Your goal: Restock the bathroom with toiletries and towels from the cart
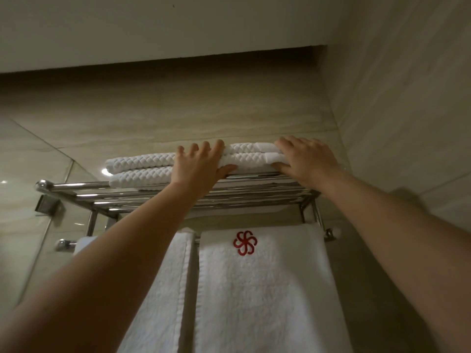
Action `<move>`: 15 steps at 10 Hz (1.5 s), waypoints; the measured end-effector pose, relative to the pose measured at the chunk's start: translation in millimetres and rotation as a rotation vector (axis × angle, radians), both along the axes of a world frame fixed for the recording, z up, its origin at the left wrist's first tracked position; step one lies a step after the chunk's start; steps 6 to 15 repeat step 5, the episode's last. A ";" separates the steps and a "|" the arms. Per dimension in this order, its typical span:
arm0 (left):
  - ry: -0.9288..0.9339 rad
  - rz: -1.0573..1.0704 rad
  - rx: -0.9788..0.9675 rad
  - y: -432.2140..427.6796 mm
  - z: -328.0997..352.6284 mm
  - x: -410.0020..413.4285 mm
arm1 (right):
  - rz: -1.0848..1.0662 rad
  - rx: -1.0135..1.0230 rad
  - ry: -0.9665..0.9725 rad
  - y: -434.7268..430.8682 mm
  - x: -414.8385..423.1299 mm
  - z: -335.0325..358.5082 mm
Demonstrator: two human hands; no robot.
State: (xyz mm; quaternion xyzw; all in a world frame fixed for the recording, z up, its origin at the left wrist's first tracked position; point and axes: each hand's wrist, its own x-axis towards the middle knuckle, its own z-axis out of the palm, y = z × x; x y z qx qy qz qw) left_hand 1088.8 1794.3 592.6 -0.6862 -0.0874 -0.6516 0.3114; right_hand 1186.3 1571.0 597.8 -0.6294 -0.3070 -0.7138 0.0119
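Left hand [201, 164] lies flat, fingers spread, atop the folded white waffle-weave towel [142, 166]; right hand [305, 159] flat against its right end.

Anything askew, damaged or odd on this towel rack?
Nothing stands out. The folded towel lies flat on the rack under the left hand and right hand; the logo towel and plain towel hang straight below.

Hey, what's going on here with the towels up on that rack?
A person is reaching up with both arms to a chrome wall rack. The left hand and right hand lie flat on the folded white towels on its top shelf, apparently squaring them in place. Below hang an emblem towel, marked in red, and a plain towel beside it.
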 end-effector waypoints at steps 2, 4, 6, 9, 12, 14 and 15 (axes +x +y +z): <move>0.014 -0.009 0.055 8.6 -22.5 -9.3 | -0.005 -0.041 -0.043 -8.7 -0.9 -15.3; 0.101 -0.033 0.002 8.8 -51.1 -42.6 | -0.018 0.036 0.049 -4.4 -20.0 -46.7; 0.251 -0.065 -0.058 14.5 -66.6 -71.3 | 0.041 -0.010 0.095 4.7 -44.6 -67.5; 0.251 -0.065 -0.058 14.5 -66.6 -71.3 | 0.041 -0.010 0.095 4.7 -44.6 -67.5; 0.251 -0.065 -0.058 14.5 -66.6 -71.3 | 0.041 -0.010 0.095 4.7 -44.6 -67.5; 0.251 -0.065 -0.058 14.5 -66.6 -71.3 | 0.041 -0.010 0.095 4.7 -44.6 -67.5; 0.251 -0.065 -0.058 14.5 -66.6 -71.3 | 0.041 -0.010 0.095 4.7 -44.6 -67.5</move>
